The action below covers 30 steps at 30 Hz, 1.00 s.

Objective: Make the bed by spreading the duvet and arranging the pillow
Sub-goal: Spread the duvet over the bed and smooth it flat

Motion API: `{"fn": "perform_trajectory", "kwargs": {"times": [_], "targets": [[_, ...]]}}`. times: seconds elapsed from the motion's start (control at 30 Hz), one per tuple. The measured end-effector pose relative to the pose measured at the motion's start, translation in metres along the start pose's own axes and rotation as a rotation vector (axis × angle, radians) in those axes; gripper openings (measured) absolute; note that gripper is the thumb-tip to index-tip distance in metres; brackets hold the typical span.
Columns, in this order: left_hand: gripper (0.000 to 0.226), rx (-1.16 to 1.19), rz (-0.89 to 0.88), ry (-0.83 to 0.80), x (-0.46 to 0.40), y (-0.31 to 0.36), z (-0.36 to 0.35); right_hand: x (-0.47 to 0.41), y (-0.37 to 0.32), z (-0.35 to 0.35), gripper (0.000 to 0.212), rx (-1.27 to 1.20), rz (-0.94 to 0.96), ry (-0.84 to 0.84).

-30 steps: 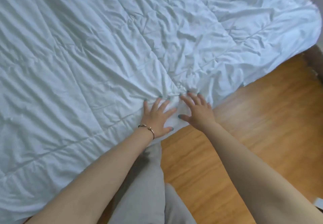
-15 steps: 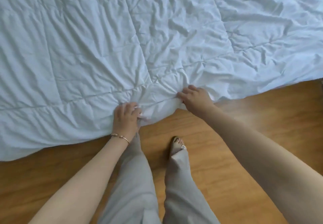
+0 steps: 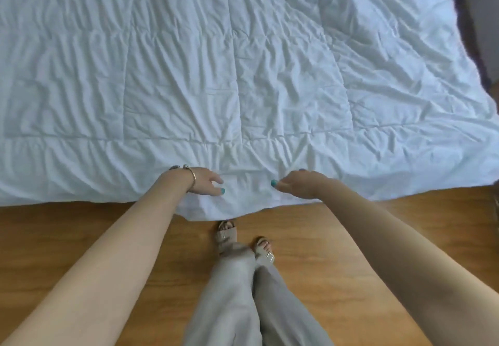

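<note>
Head view: both hands [image 3: 206, 182] at duvet [image 3: 243, 75] edge.

no readable text, no labels or numbers (plain white duvet [image 3: 243, 75])

duvet [image 3: 243, 75]: white cloth, matt, quilted, v. creased | floor [image 3: 67, 237]: wood, smooth, slight sheen | bracelet [image 3: 193, 179]: shiny metal | trousers [image 3: 229, 305]: grey cloth, matt | sandals [image 3: 226, 233]: beige, matt

White quilted duvet [image 3: 243, 75] spread flat over bed, heavily wrinkled, stitched in squares. Near edge hangs toward wooden floor, slightly bulged at middle. Right corner droops. No pillow visible.
</note>
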<state>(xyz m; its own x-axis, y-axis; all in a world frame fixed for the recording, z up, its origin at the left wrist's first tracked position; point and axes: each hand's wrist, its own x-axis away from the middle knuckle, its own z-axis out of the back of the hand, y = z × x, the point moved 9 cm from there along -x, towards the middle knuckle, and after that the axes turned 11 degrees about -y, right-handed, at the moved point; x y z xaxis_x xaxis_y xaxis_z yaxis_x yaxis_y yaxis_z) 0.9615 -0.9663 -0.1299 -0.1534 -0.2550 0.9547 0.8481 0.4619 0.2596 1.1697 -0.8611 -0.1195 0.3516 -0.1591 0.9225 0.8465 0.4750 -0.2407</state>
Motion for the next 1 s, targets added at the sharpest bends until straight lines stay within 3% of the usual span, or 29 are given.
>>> {"fn": "perform_trajectory", "kwargs": {"times": [0.07, 0.17, 0.33, 0.4, 0.5, 0.6, 0.67, 0.77, 0.8, 0.87, 0.93, 1.0], "targets": [[0.046, 0.006, -0.053, 0.033, -0.007, 0.02, 0.003, -0.008, 0.016, -0.002, 0.035, -0.053, 0.011, 0.07], [0.039, 0.076, -0.137, 0.264, -0.016, 0.054, 0.02, -0.006, 0.05, 0.012, 0.045, -0.042, -0.009, 0.283], [0.038, -0.052, -0.257, 0.41, -0.046, 0.139, 0.016, 0.014, 0.131, 0.033, 0.051, 0.056, -0.151, 0.48], [0.039, -0.098, -0.346, 0.481, -0.057, 0.19, 0.013, 0.022, 0.181, 0.033, 0.059, 0.029, -0.252, 0.484], [0.046, -0.134, -0.45, 0.609, -0.082, 0.269, 0.007, 0.027, 0.254, 0.019, 0.088, 0.127, -0.341, 0.346], [0.069, -0.23, -0.345, 0.66, -0.123, 0.33, 0.001, 0.023, 0.305, 0.024, 0.104, 0.33, -0.312, 0.38], [0.07, -0.246, -0.235, 0.738, -0.141, 0.357, 0.001, 0.022, 0.32, 0.034, 0.091, 0.404, -0.193, 0.489], [0.028, -0.139, -0.268, 1.004, -0.134, 0.382, 0.018, 0.035, 0.324, 0.056, 0.049, 0.516, 0.022, 0.783], [0.021, -0.066, -0.272, 0.986, -0.131, 0.383, 0.025, 0.04, 0.325, 0.067, 0.039, 0.481, 0.09, 0.828], [0.013, 0.064, -0.229, 0.843, -0.127, 0.379, 0.035, 0.045, 0.329, 0.089, 0.019, 0.26, 0.138, 0.715], [0.025, 0.088, -0.18, 0.728, -0.117, 0.373, 0.037, 0.045, 0.335, 0.1, 0.022, 0.062, 0.097, 0.51], [0.031, 0.085, -0.174, 0.678, -0.101, 0.372, 0.03, 0.056, 0.33, 0.099, 0.028, 0.058, 0.093, 0.4]]}}
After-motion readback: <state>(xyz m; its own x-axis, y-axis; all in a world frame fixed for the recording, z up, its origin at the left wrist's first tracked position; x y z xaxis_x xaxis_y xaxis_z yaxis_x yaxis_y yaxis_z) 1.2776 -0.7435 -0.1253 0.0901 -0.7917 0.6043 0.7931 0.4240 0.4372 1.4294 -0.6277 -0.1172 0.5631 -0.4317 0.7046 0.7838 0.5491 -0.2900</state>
